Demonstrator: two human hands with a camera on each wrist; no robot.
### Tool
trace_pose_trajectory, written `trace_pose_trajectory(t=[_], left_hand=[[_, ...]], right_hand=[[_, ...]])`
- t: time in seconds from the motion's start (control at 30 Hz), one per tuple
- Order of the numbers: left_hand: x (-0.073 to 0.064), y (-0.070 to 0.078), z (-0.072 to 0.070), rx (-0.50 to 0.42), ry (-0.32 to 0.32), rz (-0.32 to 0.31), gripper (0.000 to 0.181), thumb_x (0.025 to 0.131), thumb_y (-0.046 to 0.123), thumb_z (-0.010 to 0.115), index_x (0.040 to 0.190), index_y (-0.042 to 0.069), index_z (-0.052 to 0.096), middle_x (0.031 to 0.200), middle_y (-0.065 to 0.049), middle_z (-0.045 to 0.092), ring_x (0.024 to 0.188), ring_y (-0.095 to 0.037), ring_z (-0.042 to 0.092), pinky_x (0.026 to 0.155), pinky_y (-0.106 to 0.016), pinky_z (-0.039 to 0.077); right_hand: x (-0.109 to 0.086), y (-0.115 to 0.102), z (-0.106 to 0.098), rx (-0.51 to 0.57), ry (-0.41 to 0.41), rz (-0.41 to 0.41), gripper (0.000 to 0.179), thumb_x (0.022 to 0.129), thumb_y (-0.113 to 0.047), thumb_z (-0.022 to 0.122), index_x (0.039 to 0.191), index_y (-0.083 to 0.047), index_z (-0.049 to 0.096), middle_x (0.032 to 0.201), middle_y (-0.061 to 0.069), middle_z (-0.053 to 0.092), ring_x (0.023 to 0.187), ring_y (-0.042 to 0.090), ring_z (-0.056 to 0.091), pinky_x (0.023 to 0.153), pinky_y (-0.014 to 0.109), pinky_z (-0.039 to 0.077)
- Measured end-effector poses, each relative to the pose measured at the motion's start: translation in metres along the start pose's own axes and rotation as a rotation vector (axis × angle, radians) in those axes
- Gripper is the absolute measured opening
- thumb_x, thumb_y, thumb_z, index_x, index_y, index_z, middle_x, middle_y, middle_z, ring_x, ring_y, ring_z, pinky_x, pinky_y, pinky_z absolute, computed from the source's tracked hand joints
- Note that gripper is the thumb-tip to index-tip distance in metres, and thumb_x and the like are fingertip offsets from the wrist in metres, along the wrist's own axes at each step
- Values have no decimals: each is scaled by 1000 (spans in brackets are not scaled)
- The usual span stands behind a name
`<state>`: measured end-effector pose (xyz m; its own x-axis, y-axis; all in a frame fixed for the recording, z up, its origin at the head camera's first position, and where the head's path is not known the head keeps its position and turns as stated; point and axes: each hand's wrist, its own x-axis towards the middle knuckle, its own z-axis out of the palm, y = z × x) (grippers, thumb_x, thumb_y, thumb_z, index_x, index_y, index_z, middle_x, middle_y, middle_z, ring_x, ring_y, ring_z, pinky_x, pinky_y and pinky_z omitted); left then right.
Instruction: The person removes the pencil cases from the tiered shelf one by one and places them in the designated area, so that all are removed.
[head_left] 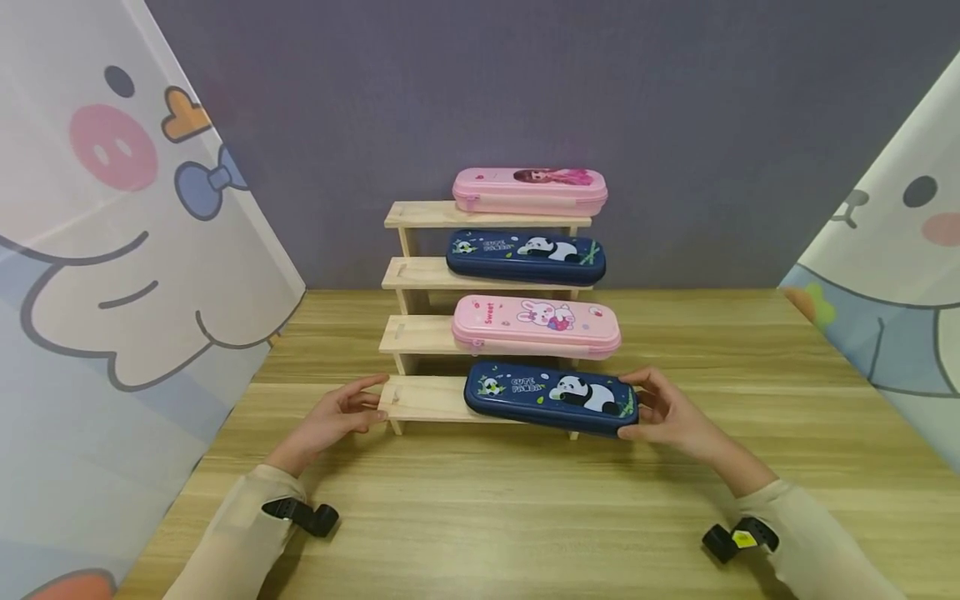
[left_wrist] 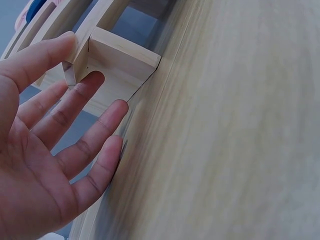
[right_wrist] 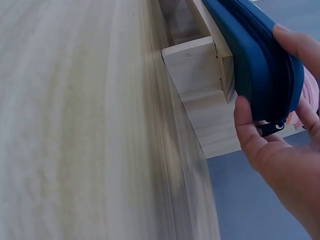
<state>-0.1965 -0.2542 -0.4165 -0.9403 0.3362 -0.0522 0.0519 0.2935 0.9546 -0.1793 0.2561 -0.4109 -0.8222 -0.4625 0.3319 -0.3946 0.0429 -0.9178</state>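
Note:
On the lowest step of a tiered wooden stand [head_left: 423,397] lies a navy panda pencil case [head_left: 525,404], slightly askew, its right end jutting past the step. My right hand [head_left: 663,417] holds that end between thumb and fingers. The right wrist view shows the same case [right_wrist: 255,75] end-on, its black zipper pull hanging near the right fingers [right_wrist: 243,112]. At the stand's left side, my left hand [head_left: 341,417] grips the end of the lowest step [left_wrist: 97,30] between thumb and index finger; its other fingers [left_wrist: 117,112] spread loosely beside the support.
The upper steps carry a pink bunny case [head_left: 540,323], another navy panda case [head_left: 517,268] and a pink case with a doll picture [head_left: 517,202]. Behind the wood-grain table [head_left: 480,517] rises a grey panel [head_left: 525,92]. Cartoon-printed panels flank both sides.

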Motion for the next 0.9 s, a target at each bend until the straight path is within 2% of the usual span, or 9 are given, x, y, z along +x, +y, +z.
trace_pose_trajectory(t=[0.17,0.4,0.7,0.9], left_hand=[[0,0,-1,12,5,-1,66,93,9,69,150,-4,39,124,-23,61,98,-9,62,74,-31,52],[0,-4,-1,16,6,-4,66,93,9,70,150,-4,39,122,-18,63,97,-10,63,74,-31,52],[0,-5,0,18,3,4,65,93,10,70,149,-4,39,121,-17,64,96,-10,64,74,-31,52],[2,-4,-1,23,12,-14,66,93,11,71,150,-2,40,128,-23,59,101,-10,61,75,-31,52]], right_hand=[[0,-1,-1,-54,6,19,56,78,17,72,127,6,46,127,-3,51,107,10,58,82,26,54],[-5,-1,-6,-130,9,-16,51,79,17,72,126,1,58,129,-9,53,104,10,59,84,23,51],[-17,-8,-24,-119,0,-53,50,75,23,72,120,1,63,132,-13,57,113,4,57,90,18,47],[-29,-12,-40,-119,-1,-74,53,72,26,71,118,3,64,129,-11,60,112,4,59,90,16,47]])
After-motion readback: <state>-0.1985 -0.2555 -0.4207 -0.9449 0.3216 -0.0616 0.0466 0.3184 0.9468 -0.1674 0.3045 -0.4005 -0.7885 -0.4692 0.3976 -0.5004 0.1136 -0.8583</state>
